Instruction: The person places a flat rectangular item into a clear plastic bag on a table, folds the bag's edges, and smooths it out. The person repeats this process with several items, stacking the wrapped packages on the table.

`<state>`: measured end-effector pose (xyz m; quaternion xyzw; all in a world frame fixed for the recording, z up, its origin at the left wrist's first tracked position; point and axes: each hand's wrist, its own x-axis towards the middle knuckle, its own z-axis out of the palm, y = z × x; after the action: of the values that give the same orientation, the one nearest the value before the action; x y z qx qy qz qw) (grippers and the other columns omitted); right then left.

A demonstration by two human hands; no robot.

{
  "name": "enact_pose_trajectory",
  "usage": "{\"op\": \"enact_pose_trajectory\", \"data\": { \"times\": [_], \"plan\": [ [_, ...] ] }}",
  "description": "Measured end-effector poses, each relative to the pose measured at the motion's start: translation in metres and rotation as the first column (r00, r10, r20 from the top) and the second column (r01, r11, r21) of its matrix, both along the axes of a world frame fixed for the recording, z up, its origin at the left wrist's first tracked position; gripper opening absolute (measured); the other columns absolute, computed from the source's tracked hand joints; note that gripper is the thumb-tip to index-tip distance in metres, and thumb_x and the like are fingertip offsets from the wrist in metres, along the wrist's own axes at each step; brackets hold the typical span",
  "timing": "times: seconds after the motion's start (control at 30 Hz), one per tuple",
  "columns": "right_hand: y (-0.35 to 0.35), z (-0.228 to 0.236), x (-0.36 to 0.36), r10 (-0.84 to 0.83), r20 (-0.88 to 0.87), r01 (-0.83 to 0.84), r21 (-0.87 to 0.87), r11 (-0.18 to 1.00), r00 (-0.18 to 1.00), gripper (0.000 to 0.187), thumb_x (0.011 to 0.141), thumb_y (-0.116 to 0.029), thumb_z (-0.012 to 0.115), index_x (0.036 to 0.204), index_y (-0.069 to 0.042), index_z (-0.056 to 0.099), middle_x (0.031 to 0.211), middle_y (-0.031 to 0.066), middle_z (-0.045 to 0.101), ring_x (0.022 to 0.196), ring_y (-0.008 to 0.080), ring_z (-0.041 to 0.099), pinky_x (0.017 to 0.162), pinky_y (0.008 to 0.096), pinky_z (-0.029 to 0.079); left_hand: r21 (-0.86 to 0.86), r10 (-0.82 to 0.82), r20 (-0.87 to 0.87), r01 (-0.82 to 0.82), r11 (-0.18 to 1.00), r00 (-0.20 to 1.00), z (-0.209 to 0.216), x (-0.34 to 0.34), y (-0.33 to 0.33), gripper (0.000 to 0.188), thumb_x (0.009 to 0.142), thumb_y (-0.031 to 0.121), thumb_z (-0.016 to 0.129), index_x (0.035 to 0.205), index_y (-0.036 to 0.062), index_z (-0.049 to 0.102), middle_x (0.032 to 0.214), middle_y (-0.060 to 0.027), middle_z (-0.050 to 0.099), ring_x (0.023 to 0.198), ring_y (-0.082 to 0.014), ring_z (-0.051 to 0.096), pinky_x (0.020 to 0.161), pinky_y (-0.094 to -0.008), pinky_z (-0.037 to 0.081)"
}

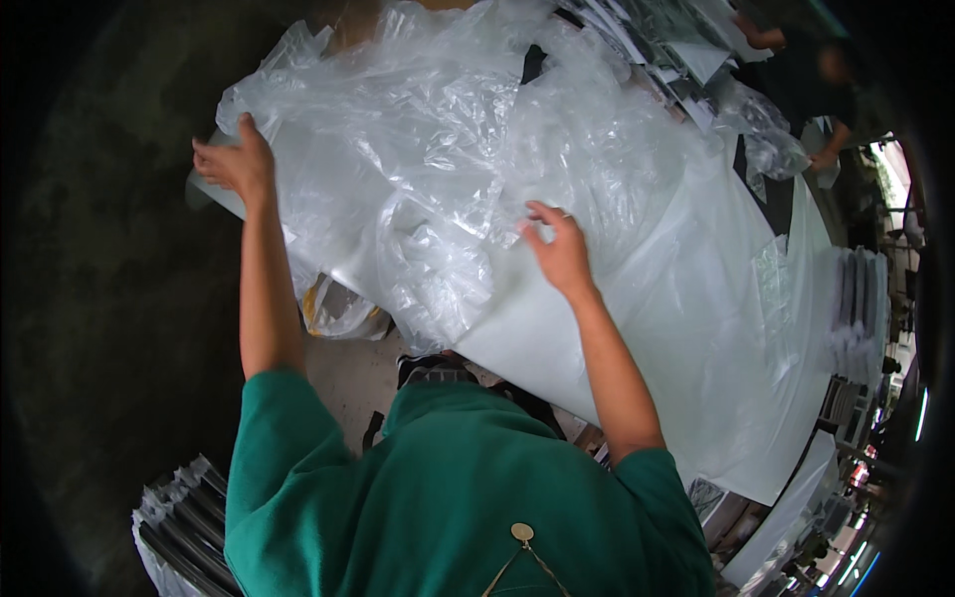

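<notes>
- Step in hand, by judgement: arranging of loose clear film (448,109), heaped in glossy folds across the far and middle part of the table (542,323).
- At upper left, by the film's outer edge: left hand (237,164), arm extended, fingers spread wide; no gathered film visible between them, light contact not to be told.
- Near the middle, over the film's near folds: right hand (559,249), fingers loosely curled, with a moderate gap between thumb and forefinger; touching or just above, not to be told.
- Called for next, by judgement: a pinch on a free film edge at each side, then an even, gentle pull; snagging or tearing possible in such thin, slack material.
- Beneath both: pale, smooth tabletop, set obliquely, its near edge running down toward the right; bare or sheeted, not to be told.
- Below the near edge: clear bag (345,313) with a yellow stripe.
- At the far side: flat strips and panels (622,45) in a loose pile; to their right, co-worker (811,90) in dark clothing, one hand near bunched clear wrapping (764,127).
- Around: dark floor (109,249) to the left; wrapped dark lengths (189,527) at lower left; upright wrapped stack (858,298) and bright light tubes (922,414) to the right.
</notes>
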<state>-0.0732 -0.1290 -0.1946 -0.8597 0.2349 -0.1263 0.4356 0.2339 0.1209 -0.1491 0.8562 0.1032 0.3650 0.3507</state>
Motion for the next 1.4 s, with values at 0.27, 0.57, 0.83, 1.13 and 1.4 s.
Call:
{"op": "enact_pose_trajectory", "data": {
  "times": [0.27, 0.57, 0.83, 1.13, 1.4],
  "plan": [
    [-0.011, -0.034, -0.024, -0.148, 0.216, 0.130, 0.094, 0.987, 0.965, 0.013, 0.081, -0.014, 0.062, 0.086, -0.002, 0.062, 0.094, 0.0085, 0.063, 0.090, 0.0229, 0.059, 0.080, 0.0332, 0.044, 0.139, -0.484, -0.767, 0.844, 0.517, 0.422, -0.073, -0.209, -0.013, 0.058, 0.078, 0.031, 0.064, 0.120, -0.0040, 0.044, 0.094, -0.0178, 0.057, 0.089, -0.0299, 0.055, 0.080, -0.0381, 0.043],
    [-0.018, -0.003, -0.090, -0.406, -0.013, 0.058, 0.993, 0.098, 0.914, 0.107, 0.070, -0.076, 0.041, 0.140, -0.004, 0.007, 0.133, 0.0184, 0.037, 0.124, 0.0338, 0.033, 0.103, 0.0461, 0.026, -0.994, -0.884, -0.024, 0.106, -0.029, -0.467, -0.037, -0.282, -0.067, 0.037, 0.087, 0.025, 0.058, 0.117, 0.0043, 0.051, 0.098, -0.0055, 0.063, 0.083, -0.0114, 0.060, 0.074, -0.0249, 0.047],
    [-0.066, 0.081, -0.145, -0.350, 0.443, -0.263, 0.850, 0.457, 0.825, 0.057, 0.088, -0.026, 0.053, 0.134, -0.001, 0.030, 0.123, 0.0164, 0.049, 0.109, 0.0250, 0.051, 0.089, 0.0394, 0.045, -0.045, -0.519, -0.807, 0.906, -0.422, -0.281, 0.021, -0.367, -0.099, 0.056, 0.078, 0.021, 0.061, 0.130, 0.0145, 0.042, 0.095, -0.0091, 0.060, 0.069, -0.0256, 0.061, 0.064, -0.0347, 0.050],
    [-0.052, 0.077, -0.215, -0.450, 0.456, -0.375, 0.890, 0.262, 0.768, 0.038, 0.086, -0.012, 0.054, 0.120, 0.003, 0.047, 0.111, 0.0147, 0.057, 0.101, 0.0228, 0.057, 0.083, 0.0321, 0.047, -0.828, -0.825, -0.017, 0.470, -0.305, -0.565, 0.038, -0.365, -0.209, 0.058, 0.079, 0.021, 0.068, 0.124, -0.0036, 0.040, 0.103, -0.0120, 0.058, 0.091, -0.0151, 0.055, 0.080, -0.0270, 0.044],
    [-0.055, 0.061, -0.261, -0.559, 0.417, 0.278, 0.565, 0.777, 0.716, 0.036, 0.081, -0.024, 0.065, 0.107, 0.001, 0.057, 0.103, 0.0085, 0.059, 0.093, 0.0145, 0.056, 0.081, 0.0270, 0.044, -0.672, -0.995, -0.070, 0.734, 0.101, 0.073, 0.069, -0.415, -0.231, 0.021, 0.079, 0.017, 0.068, 0.088, 0.0001, 0.060, 0.077, -0.0035, 0.061, 0.069, -0.0069, 0.051, 0.062, -0.0214, 0.043]
  ]
}}
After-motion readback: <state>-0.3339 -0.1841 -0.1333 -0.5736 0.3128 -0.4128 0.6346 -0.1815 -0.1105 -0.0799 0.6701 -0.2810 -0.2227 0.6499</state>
